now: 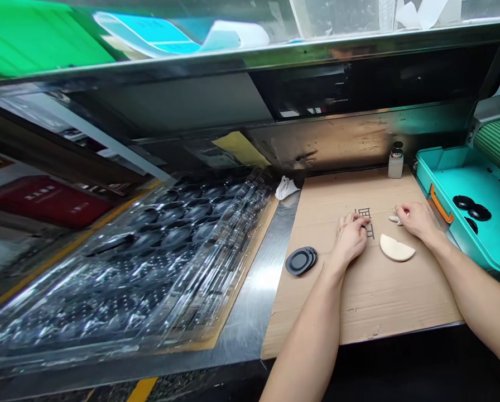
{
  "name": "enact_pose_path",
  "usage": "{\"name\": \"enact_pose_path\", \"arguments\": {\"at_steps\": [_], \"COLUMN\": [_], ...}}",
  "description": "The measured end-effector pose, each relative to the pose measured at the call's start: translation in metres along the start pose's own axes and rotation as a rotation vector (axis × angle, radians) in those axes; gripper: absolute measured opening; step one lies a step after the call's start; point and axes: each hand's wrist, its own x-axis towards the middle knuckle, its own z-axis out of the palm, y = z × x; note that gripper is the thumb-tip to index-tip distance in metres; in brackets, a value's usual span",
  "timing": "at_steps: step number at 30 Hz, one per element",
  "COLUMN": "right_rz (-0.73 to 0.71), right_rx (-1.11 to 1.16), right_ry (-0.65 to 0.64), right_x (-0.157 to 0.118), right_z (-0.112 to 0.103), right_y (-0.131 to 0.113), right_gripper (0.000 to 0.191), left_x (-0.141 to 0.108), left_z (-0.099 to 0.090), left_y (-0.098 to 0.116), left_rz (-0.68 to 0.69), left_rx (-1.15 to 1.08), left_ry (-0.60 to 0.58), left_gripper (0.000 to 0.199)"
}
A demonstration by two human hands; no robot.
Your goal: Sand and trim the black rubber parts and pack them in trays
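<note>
Left hand (350, 239) curled, grip unclear behind the fingers; right hand (417, 219) grip closed on pale sliver (394, 219), above cardboard sheet (371, 301).

Place: factory workstation | Signs: cardboard mat (359, 301), teal parts bin (445, 192), stacked plastic trays (149, 251)

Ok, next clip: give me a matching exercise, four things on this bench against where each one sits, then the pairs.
Things:
1. dark grey disc stack
2. cream half-round piece
3. black round discs
4. pump-top bottle

Places:
A. inside the teal case
B. back edge of the cardboard
C. left of the left hand
D. just in front of the right hand

Pairs: 1-C, 2-D, 3-A, 4-B
</note>
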Motion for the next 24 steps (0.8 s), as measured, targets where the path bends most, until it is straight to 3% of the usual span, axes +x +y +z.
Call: {"name": "enact_pose_path", "arguments": {"at_steps": [2, 5, 10, 13, 15, 17, 21, 24], "right_rz": [0.001, 0.001, -0.016, -0.026, -0.037, -0.040, -0.029, -0.033], "right_rx": [0.003, -0.007, -0.028, -0.038, -0.039, -0.037, -0.037, -0.036], "right_ry": [-0.009, -0.009, -0.003, 0.011, 0.009, 0.015, 0.027, 0.022], "right_x": [0.000, 0.000, -0.001, -0.002, -0.001, -0.001, 0.000, 0.001], "right_z": [-0.001, -0.003, -0.005, -0.004, -0.003, -0.001, 0.001, 0.000], "right_y": [0.000, -0.001, -0.002, -0.002, -0.001, 0.000, 0.001, 0.001], "right_gripper": [0.041, 0.040, 0.040, 0.041, 0.041, 0.041, 0.042, 0.042], "left_x": [-0.005, -0.012, -0.018, -0.020, -0.015, -0.004, 0.022, 0.021], "left_z": [-0.005, -0.011, -0.013, -0.010, -0.007, -0.002, 0.003, -0.003], "left_y": [0.000, 0.002, 0.003, 0.004, 0.006, 0.010, 0.022, 0.030], "left_rz": [0.006, 0.047, 0.056, 0.107, 0.164, 0.235, 0.308, 0.231], "left_rx": [0.086, 0.129, 0.174, 0.092, -0.018, -0.109, -0.139, -0.205], "left_ry": [-0.048, -0.123, -0.112, -0.068, -0.039, -0.087, -0.319, -0.275], "left_gripper": [0.047, 0.070, 0.040, 0.047, 0.062, 0.070, 0.060, 0.060]}}
